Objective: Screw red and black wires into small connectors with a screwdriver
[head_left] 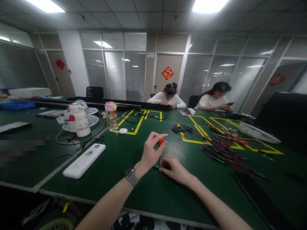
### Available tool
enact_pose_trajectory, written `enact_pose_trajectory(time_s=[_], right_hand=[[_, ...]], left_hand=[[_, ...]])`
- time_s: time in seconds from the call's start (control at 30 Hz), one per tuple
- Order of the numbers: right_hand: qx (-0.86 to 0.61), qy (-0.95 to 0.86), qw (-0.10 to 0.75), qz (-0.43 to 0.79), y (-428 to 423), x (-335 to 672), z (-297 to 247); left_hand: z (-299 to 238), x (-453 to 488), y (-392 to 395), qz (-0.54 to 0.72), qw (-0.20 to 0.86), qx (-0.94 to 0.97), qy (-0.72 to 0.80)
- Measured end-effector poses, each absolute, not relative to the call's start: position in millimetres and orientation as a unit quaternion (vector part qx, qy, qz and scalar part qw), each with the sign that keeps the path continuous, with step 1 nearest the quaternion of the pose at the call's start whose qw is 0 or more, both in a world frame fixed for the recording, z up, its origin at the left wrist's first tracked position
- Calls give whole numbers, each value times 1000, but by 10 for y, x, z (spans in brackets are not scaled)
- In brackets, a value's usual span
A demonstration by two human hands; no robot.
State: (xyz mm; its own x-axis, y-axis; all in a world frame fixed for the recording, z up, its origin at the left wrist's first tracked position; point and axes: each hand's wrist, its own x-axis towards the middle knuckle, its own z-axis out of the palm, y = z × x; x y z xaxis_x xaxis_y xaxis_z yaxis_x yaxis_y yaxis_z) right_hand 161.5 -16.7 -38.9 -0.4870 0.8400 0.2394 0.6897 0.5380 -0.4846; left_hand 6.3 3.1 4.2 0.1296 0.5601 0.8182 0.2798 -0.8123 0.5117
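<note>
My left hand [153,150], with a watch on its wrist, is closed around the orange handle of a small screwdriver [161,141]. The screwdriver stands upright, and its thin shaft points down toward a small green circuit board [157,166]. That board lies low at the green tabletop. My right hand [174,169] rests on the table, its thumb and fingers pinching the board's right end. The screwdriver's tip and part of the board are hidden by my fingers.
Wired circuit boards [220,148] are heaped to the right, with a smaller pile [183,128] farther back. A dark flat panel [257,195] lies near right. At left are a white power bank [84,160], a white bottle [80,121] and a pink-lidded bottle [111,118]. Two people sit opposite.
</note>
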Motion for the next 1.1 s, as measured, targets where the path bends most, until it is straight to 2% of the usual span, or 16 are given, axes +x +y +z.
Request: enact_pose_trajectory(time_s=[0.17, 0.43, 0.73, 0.97, 1.1], right_hand=[[-454, -846, 226, 163, -162, 1619, -398], [-452, -848, 226, 158, -146, 1622, -428], [-452, -848, 223, 163, -159, 1614, -394], [-452, -847, 227, 162, -164, 1615, -394], [-445, -851, 227, 160, -160, 1623, -401]], left_hand=[[50, 68, 23, 584, 181, 751, 250], [58, 60, 41, 602, 96, 737, 292], [37, 75, 26, 590, 193, 748, 236], [38, 80, 39, 608, 91, 736, 285], [45, 63, 26, 600, 118, 739, 282]])
